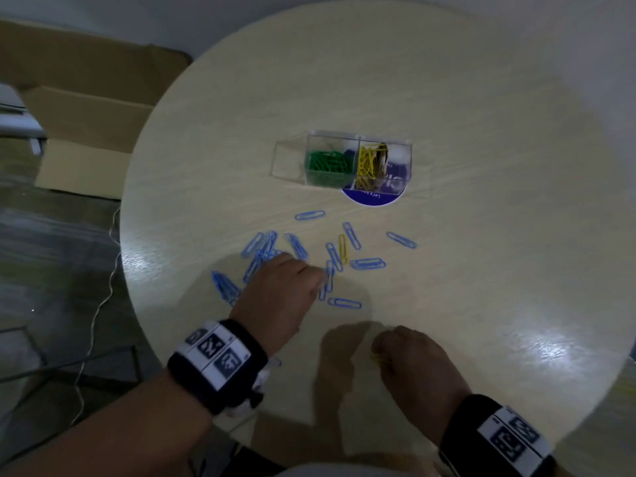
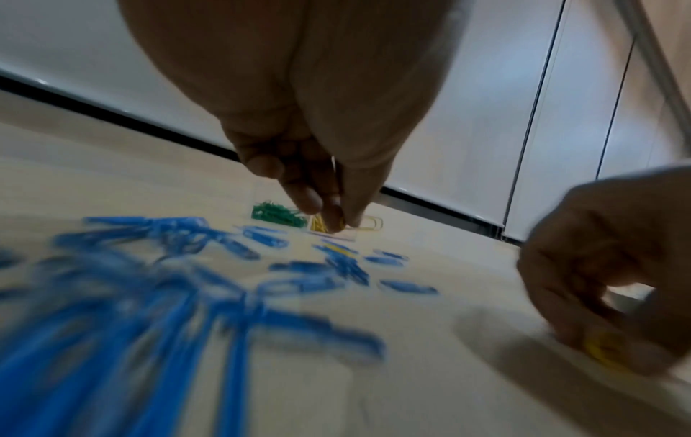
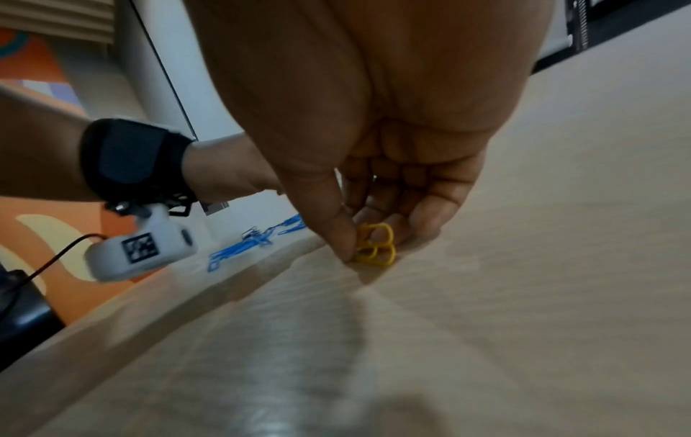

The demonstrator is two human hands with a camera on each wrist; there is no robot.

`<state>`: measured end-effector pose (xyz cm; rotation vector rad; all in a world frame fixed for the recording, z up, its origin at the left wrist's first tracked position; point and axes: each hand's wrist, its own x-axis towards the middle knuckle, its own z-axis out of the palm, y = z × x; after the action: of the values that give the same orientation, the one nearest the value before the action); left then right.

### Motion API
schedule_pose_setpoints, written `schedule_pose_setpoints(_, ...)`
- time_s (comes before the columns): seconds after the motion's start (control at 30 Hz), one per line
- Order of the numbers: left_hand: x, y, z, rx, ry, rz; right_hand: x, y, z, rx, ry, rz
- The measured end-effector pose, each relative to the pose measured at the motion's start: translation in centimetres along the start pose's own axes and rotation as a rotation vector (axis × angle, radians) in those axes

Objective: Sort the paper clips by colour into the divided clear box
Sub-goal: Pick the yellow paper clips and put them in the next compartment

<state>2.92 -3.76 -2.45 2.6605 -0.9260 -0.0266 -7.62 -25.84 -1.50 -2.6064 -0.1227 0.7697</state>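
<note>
Divided clear box (image 1: 358, 158) is seen on the round bench (image 1: 481, 270), partly over a blue round sticker (image 1: 373, 197); white print on it is too small to read beyond "Let's". Green clips (image 1: 330, 163) fill the box's left compartment, yellow clips (image 1: 366, 163) the right. Blue clips (image 1: 299, 247) and one loose yellow clip (image 1: 343, 248) are scattered on the bench nearer than the box. Left hand (image 1: 280, 287) is lowered among them, fingertips pinched together; what is held cannot be told. A yellow paper clip (image 3: 376, 245) is pinched by the right hand (image 1: 418, 366) against the bench, nearer still from the box. Black-and-white coded markers are carried on both wristbands (image 1: 216, 361).
</note>
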Motion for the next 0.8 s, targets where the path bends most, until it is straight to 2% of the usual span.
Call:
schedule_pose_setpoints(0.07,3.0,-0.7,0.2,0.0,0.026,0.053,0.0,0.6,-0.7,0.018,-0.008,0.028)
schedule_pose_setpoints(0.17,5.7,-1.6,0.6,0.03,-0.019,0.126,0.6,1.5,-1.3,0.064,-0.003,-0.007)
schedule_pose_setpoints(0.3,4.5,-2.7,1.0,0.074,-0.12,0.119,3.2,2.0,-2.9,0.114,0.215,-0.148)
schedule_pose_setpoints(0.37,3.1,-3.2,1.1,0.076,-0.115,0.108,4.8,1.5,-3.7,0.111,0.309,-0.196)
schedule_pose_setpoints(0.43,2.0,-3.4,1.0,0.074,-0.085,0.085,6.3,1.1,-4.1,0.093,0.334,-0.217)
schedule_pose_setpoints(0.53,1.5,-3.4,0.7,0.049,-0.033,0.027,7.6,1.3,-3.9,0.044,0.333,-0.199)
schedule_pose_setpoints(0.6,2.3,-3.4,0.5,0.018,-0.021,0.042,7.9,2.0,-4.1,0.025,0.367,-0.167)
schedule_pose_setpoints(0.7,3.8,-3.1,0.9,0.035,-0.061,0.118,8.3,3.4,-4.9,0.046,0.426,-0.095)
schedule_pose_setpoints(0.8,3.4,-3.5,1.6,0.053,-0.116,0.107,8.6,4.0,-5.7,0.173,0.509,-0.008)
